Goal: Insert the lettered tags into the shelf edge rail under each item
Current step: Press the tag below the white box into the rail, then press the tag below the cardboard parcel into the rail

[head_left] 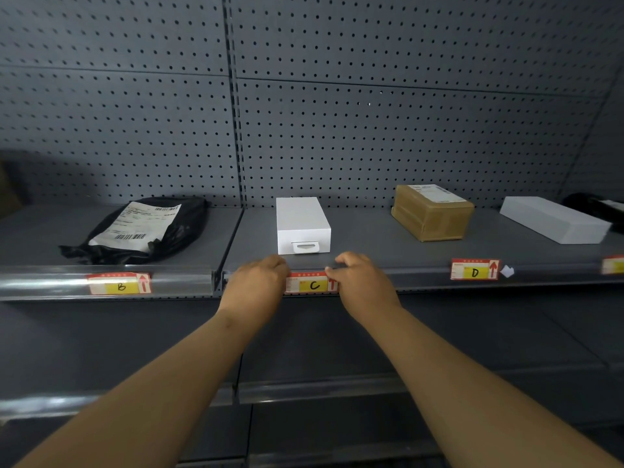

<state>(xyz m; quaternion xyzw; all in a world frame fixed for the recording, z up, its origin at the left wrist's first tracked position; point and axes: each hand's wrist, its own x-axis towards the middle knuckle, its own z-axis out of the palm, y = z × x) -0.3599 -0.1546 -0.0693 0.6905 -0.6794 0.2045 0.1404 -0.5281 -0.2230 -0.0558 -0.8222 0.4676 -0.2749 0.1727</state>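
Forearms: 2, bare, reaching up from the bottom edge to the shelf front.
L grip: left hand (pixel 256 282) has fingers curled over the left end of tag C (pixel 312 283), covering that end.
R grip: right hand (pixel 361 282) pinches the tag's upper right corner w/ curled fingertips.
Tag C: at the rail (pixel 185 282), between both hands, directly below the white box (pixel 302 224).
Tags, total: 4 along the rail: tag B (pixel 120 283) under the black bag (pixel 145 228), C, tag D (pixel 475 270) below the brown box (pixel 432 212), plus an edge tag (pixel 613 265) cut off at right, letter unreadable.
Items on shelf: 5, incl. a flat white box (pixel 553 219) and a dark item (pixel 594 204) at far right, partly out of view.
Scrap: 1 small white bit (pixel 507 271) just beside D.
Backing: grey pegboard (pixel 337 130) in 2 panels, w/ 1 upright between.
Below: 1 lower rail (pixel 320 386), behind the forearms.
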